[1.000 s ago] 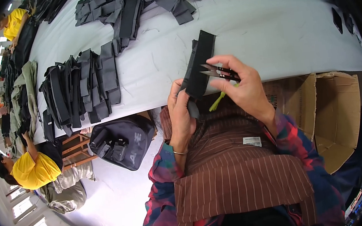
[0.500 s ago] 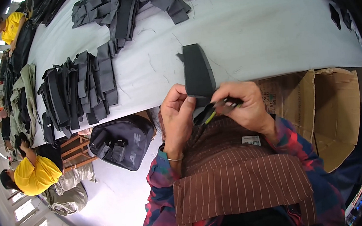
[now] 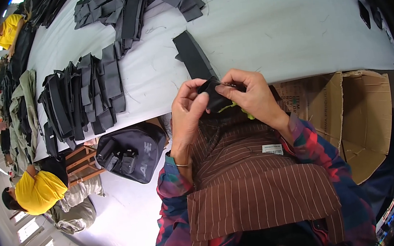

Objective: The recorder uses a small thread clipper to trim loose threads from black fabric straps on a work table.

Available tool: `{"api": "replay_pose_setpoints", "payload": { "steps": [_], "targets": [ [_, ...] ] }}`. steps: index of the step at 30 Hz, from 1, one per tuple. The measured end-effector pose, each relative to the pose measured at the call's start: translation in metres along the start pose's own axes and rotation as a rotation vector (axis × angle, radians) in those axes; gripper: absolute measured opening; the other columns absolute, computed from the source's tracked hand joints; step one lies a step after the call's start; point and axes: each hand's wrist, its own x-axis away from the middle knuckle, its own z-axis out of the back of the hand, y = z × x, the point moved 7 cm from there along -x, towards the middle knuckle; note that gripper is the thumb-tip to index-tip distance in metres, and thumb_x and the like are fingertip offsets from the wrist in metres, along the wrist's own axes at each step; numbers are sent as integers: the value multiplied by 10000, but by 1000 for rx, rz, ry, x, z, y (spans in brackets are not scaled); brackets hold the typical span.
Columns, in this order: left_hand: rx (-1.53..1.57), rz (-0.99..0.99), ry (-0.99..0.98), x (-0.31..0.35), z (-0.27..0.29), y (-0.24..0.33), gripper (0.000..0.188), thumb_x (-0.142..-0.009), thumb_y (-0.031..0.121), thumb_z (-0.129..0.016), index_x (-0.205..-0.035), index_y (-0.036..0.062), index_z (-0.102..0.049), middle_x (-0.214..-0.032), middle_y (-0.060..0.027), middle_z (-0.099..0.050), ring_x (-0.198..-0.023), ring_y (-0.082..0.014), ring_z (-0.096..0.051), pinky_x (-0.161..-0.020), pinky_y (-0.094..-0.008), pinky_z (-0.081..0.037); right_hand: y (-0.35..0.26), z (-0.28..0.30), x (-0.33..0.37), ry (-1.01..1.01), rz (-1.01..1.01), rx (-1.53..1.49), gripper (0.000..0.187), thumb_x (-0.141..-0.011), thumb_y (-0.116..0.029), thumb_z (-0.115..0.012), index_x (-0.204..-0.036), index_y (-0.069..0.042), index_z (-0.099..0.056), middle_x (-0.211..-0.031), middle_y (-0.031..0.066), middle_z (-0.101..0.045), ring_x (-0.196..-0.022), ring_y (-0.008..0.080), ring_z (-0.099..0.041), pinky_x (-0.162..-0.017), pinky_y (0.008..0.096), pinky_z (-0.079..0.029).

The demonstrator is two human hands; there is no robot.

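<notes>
A black fabric strip runs from the white-covered table's near edge back onto its top. Its near end is bunched up between my hands. My left hand pinches that end between thumb and fingers. From the other side my right hand grips the same cloth, fingertips close to the left ones. Under the right palm shows a black and yellow-green tool, perhaps small scissors; its blades are mostly hidden, so the kind is uncertain.
Dark strips lie in a row at the table's left, with a heap farther back. Below the edge stand an open black bag and a cardboard box. At left, a person in yellow is near a wooden stool.
Both hands have come closer together and slightly up, folding the strip's near end between them. The strip's far end has swung left and away. The tool has turned under my right palm.
</notes>
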Motion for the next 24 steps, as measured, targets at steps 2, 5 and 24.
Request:
{"api": "replay_pose_setpoints", "payload": {
  "steps": [2, 5, 24],
  "targets": [
    [-60, -16, 103, -3, 1, 1, 206, -859, 61, -684, -1048, 23, -612, -840, 12, -640, -695, -11, -550, -556, -159, -411, 2, 1, -1, 24, 28, 31, 119, -858, -109, -674, -842, -1, -628, -701, -3, -596, -646, 45, -479, -556, 229, -400],
    [-39, -70, 133, -6, 3, 0, 164, -867, 65, -681, -1018, 20, -637, -809, 14, -649, -647, -11, -550, -533, -159, -407, -3, 8, 0, 100, 79, 124, 118, -839, -113, -682, -886, -18, -629, -728, 22, -609, -647, 84, -516, -568, 248, -419],
    [-71, -73, 235, -3, 2, 1, 189, -868, 76, -685, -1046, 17, -673, -788, 25, -653, -641, 2, -549, -489, -152, -387, -32, 12, 24, 115, 395, 587, 149, -750, -109, -730, -886, -101, -670, -757, 24, -639, -652, 203, -578, -625, 321, -401]
  ]
}}
